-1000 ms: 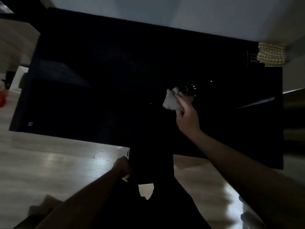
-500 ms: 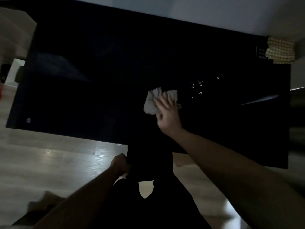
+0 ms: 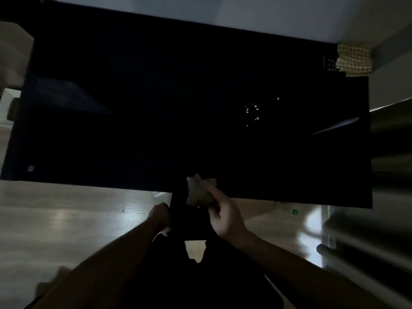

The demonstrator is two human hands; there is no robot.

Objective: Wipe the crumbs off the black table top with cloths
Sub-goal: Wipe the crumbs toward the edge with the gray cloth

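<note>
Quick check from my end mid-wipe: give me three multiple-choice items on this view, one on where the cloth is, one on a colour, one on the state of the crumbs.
1. Where is the cloth?
A. far edge of the table
B. near edge of the table
C. on the floor

2. What colour is the small round thing on the floor?
A. green
B. red
C. blue

3. The crumbs are:
A. under the cloth
B. gone
C. lying unwiped

Key: 1 B, the right hand grips the cloth at the black table top's near edge. 2 A, the small round thing shows green. 3 C, the crumbs lie apart from the cloth.
</note>
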